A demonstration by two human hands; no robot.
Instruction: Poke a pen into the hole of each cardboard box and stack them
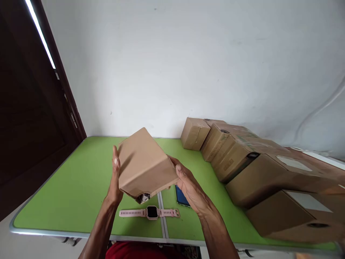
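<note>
Between my two hands a brown cardboard box [142, 154] is held tilted above the table. My left hand [115, 172] presses flat against its left side, thumb up. On the right lower corner, my right hand [185, 180] grips it, with some fingers hidden underneath. A dark hole with something pale inside shows at the box's lower edge. Below the box a smartwatch [152, 212] with a pink strap lies stretched out flat. A phone with a dark blue screen [182, 197] lies partly behind my right hand.
Several cardboard boxes line the right side, among them a small box [194, 133] at the back and a larger box [293, 216] at the front. The green folding table [67, 187] has a metal edge and a centre seam. A white wall stands behind; a dark door [32, 90] is at left.
</note>
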